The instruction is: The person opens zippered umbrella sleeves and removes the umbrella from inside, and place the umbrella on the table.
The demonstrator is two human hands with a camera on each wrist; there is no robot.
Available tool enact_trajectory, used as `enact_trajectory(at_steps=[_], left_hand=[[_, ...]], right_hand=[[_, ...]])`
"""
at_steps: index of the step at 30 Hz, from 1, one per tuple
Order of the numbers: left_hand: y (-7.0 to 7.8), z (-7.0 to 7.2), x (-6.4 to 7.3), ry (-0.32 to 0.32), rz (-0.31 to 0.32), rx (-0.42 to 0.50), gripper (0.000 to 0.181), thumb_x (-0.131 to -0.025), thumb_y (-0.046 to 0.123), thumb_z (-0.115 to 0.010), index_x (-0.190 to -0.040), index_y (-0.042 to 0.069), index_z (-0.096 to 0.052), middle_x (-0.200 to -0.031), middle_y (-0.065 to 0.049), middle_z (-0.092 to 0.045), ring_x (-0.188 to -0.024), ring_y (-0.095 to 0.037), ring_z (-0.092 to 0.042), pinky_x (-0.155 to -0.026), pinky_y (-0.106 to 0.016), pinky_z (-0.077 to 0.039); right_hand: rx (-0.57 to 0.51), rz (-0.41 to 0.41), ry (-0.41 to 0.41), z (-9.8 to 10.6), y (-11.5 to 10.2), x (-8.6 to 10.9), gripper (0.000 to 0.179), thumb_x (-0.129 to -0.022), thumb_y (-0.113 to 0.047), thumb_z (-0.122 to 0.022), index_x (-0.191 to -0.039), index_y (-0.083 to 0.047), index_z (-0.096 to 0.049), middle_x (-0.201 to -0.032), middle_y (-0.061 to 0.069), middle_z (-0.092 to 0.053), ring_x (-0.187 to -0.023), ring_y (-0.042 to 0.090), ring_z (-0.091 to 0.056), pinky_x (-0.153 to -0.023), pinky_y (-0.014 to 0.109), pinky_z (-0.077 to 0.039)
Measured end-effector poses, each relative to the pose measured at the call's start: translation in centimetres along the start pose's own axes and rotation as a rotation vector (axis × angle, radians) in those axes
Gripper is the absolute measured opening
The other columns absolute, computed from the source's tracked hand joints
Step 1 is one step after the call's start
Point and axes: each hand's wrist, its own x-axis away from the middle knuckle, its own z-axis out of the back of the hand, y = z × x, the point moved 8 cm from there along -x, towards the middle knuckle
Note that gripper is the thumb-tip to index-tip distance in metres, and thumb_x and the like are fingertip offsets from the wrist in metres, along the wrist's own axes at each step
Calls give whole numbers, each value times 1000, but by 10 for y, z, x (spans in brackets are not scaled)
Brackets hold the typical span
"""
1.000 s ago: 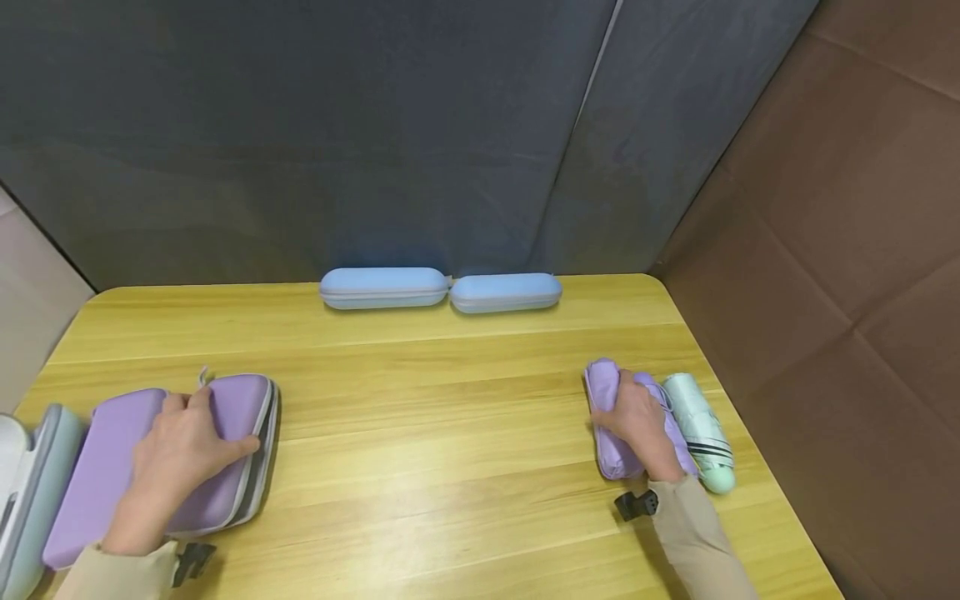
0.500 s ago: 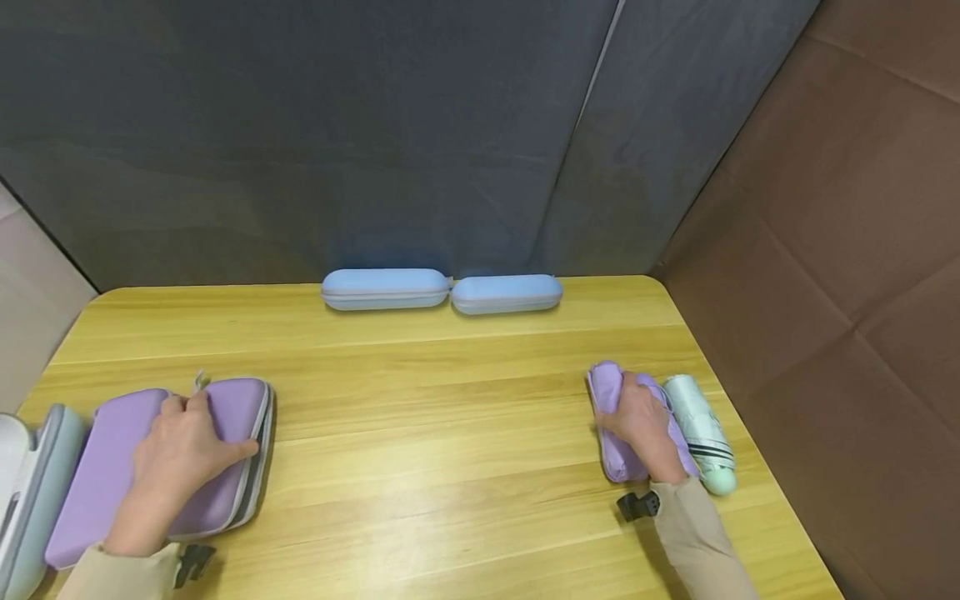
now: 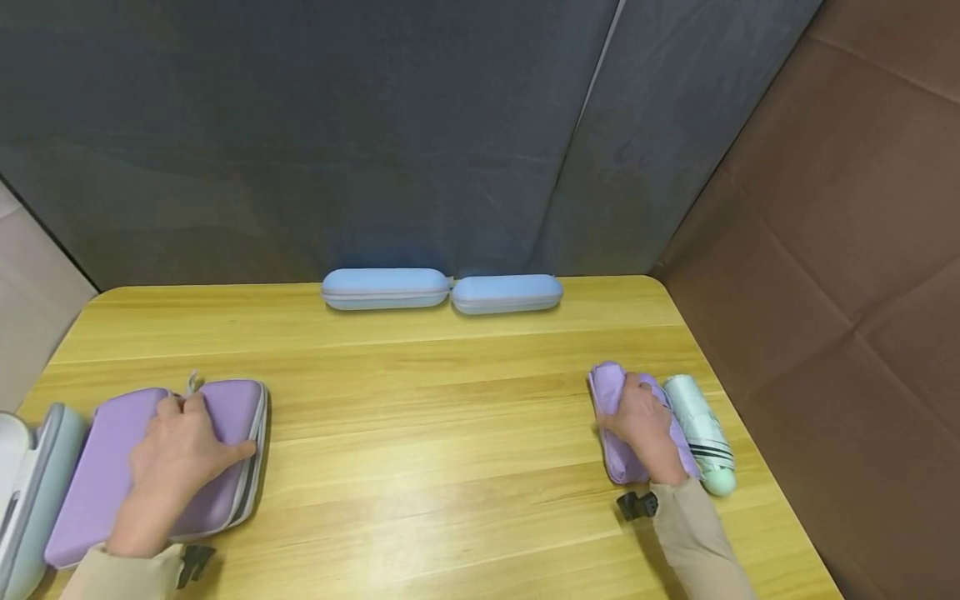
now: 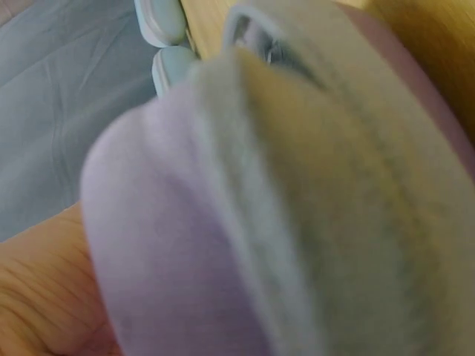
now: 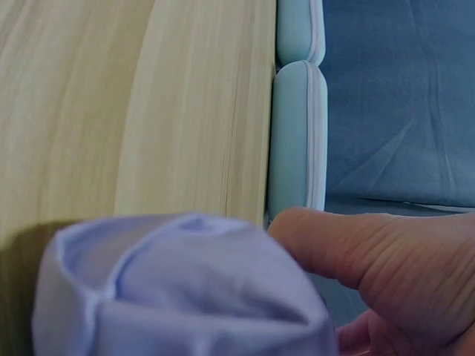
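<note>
My left hand lies over a purple zippered case at the table's left. Its thumb is at the case's right edge and its fingertips at the far left side. The left wrist view shows the case's grey zipper trim close up. A second purple case lies against it on the left. At the right my right hand grips a soft purple fabric roll, thumb on its left side. Another purple fabric piece shows beyond the hand, beside a mint folded umbrella.
Two light blue zippered cases, a left one and a right one, lie end to end along the table's back edge. A pale green and white case is at the far left. A brown panel rises at the right.
The purple case under my left hand has shifted slightly left, and the gap along its right edge has narrowed. My right hand and the fabric roll have barely moved.
</note>
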Motion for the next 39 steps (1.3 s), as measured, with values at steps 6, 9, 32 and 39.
enact_trajectory(at_steps=[6, 9, 32, 39], left_hand=[[0, -1, 1, 0, 5, -4, 101, -61, 36, -83, -122, -26, -33, -103, -40, -32, -90, -57, -42, -50, -58, -40], [0, -1, 1, 5, 3, -1, 100, -61, 35, -83, -122, -26, -33, -102, -40, -32, -88, -57, -42, -50, -58, -40], [-1, -3, 0, 6, 8, 3, 100, -61, 35, -83, -122, -26, -32, -102, -40, -32, -87, -57, -41, -48, -56, -39], [-2, -3, 2, 14, 9, -1, 103, -63, 38, -81, -123, -28, -30, -105, -42, -30, -90, -56, -39, -49, -57, -39]], right_hand=[[0, 0, 7, 0, 1, -1, 86, -68, -29, -78, -130, 12, -34, -109, 33, -48, -96, 50, -53, -73, 59, -45], [1, 12, 8, 0, 1, -1, 86, -68, -29, -78, -130, 12, -34, -110, 34, -48, -97, 50, -53, -74, 60, -45], [4, -7, -13, 0, 17, -6, 88, -69, -28, -78, -132, 11, -31, -116, 34, -44, -99, 49, -52, -73, 57, -46], [-9, 3, 32, 0, 14, -5, 85, -70, -25, -77, -133, 11, -32, -123, 34, -42, -109, 51, -45, -79, 62, -43]])
